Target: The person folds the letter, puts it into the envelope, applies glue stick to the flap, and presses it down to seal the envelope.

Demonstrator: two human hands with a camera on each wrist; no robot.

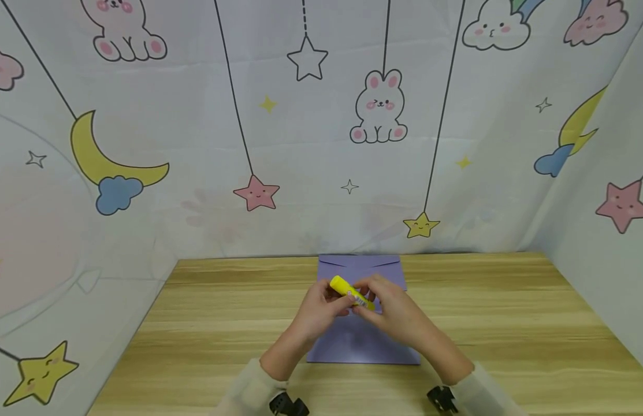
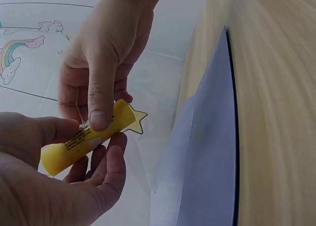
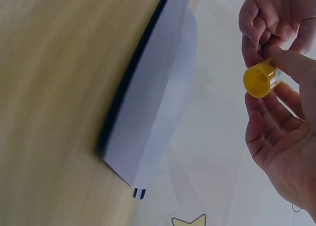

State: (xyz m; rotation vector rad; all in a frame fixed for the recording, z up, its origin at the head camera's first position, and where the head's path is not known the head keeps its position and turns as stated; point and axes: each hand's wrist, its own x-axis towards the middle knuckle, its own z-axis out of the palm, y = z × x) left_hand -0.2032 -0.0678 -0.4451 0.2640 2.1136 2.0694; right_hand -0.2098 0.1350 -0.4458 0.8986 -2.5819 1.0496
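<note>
Both hands hold a yellow glue stick (image 1: 347, 289) in the air above a purple envelope (image 1: 363, 346). My left hand (image 1: 317, 312) grips one end of the stick, thumb along its side. The right hand (image 1: 399, 309) pinches the other end between thumb and fingers. In the left wrist view, dark print shows on the glue stick (image 2: 81, 142), and the right thumb presses on its label. The right wrist view shows a round, recessed end of the glue stick (image 3: 257, 81). The envelope lies on the table below, its flap side towards the back wall.
The wooden table (image 1: 222, 323) spreads out on both sides of the envelope. Behind it hangs a white cloth (image 1: 311, 156) printed with stars, clouds and rabbits. A small dark and white object (image 3: 139, 193) shows past the envelope's corner in the right wrist view.
</note>
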